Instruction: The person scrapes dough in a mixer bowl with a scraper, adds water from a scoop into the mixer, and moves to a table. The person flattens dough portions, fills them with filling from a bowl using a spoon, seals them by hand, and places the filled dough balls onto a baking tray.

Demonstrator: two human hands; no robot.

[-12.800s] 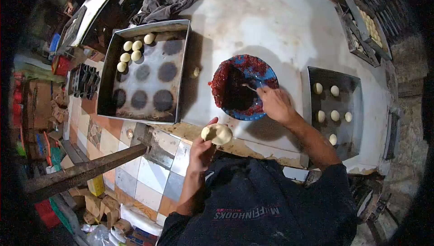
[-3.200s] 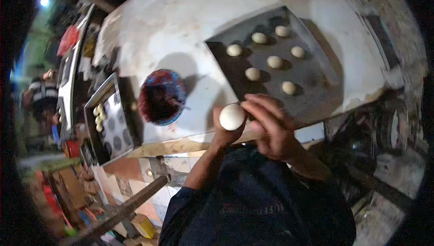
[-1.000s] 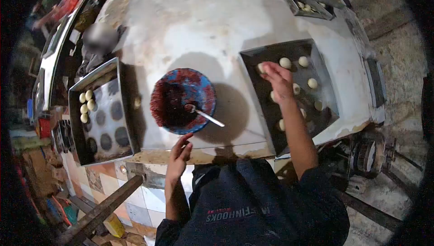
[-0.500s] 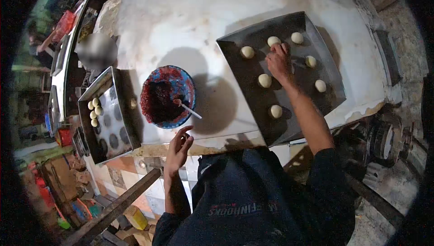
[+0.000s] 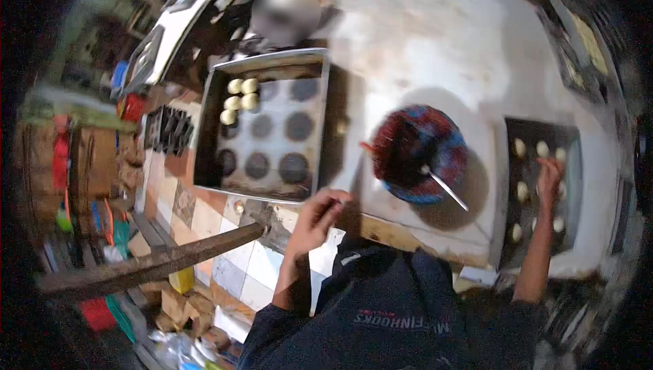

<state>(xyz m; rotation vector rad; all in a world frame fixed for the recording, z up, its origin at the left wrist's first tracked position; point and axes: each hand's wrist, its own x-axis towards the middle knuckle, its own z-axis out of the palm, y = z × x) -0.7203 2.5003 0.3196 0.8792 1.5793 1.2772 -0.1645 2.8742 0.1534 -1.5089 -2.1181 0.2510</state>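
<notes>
My right hand (image 5: 549, 181) is over the dark baking tray (image 5: 501, 234) at the right, among several pale dough balls (image 5: 522, 192). Its fingers look stretched out and apart, though motion blurs them; the palm hides part of the tray. My left hand (image 5: 316, 224) hovers by the near right corner of the other metal tray (image 5: 262, 195), fingers loosely bent, holding nothing visible. Several small dough balls (image 5: 233, 103) sit grouped at that tray's far left. Between the hands stands a blue bowl (image 5: 415, 198) of dark red filling (image 5: 401, 145), with a light-handled spoon (image 5: 447, 190) leaning in it.
White worktop (image 5: 435, 37) extends beyond the bowl. Another tray (image 5: 581, 43) lies at the far right. A wooden beam (image 5: 156, 258) crosses the lower left above the tiled surface (image 5: 235, 281). A person with a blurred head (image 5: 286, 13) is across the table.
The view has swung left, bringing the left tray closer to the middle. My right hand's fingers, earlier on a dough ball, now appear raised and spread. My left hand is nearer the left tray.
</notes>
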